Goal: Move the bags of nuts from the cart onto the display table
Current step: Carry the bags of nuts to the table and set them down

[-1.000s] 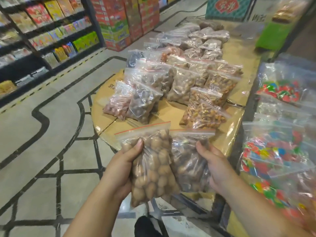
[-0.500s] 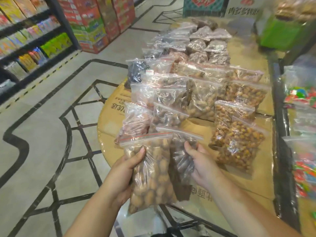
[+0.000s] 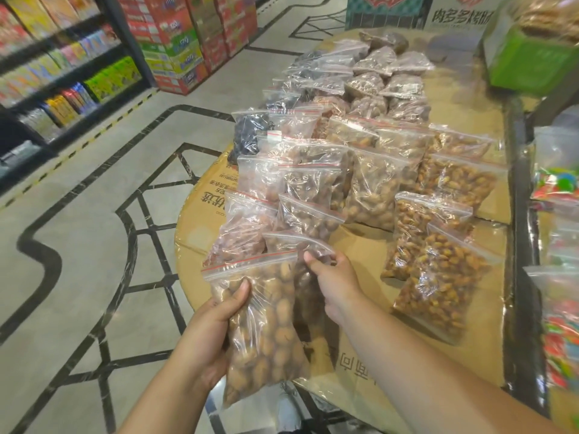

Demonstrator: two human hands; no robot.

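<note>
Head view: left hand (image 3: 213, 336) clasps a zip bag of pale round nuts (image 3: 266, 327), thumb across its front, upright over the near edge of the cardboard-topped display table (image 3: 360, 255). Right hand (image 3: 336, 281), just beside, grips the top of a darker nut bag (image 3: 291, 242), partly behind the pale bag. Rows of filled bags (image 3: 376, 189) lie beyond both hands.

Clear plastic zip bags (image 3: 372, 189) are gleaming on the display table (image 3: 363, 249), whose matt cardboard top is showing under shiny film; beside the table, the floor (image 3: 78, 245) is looking like smooth stone.
</note>
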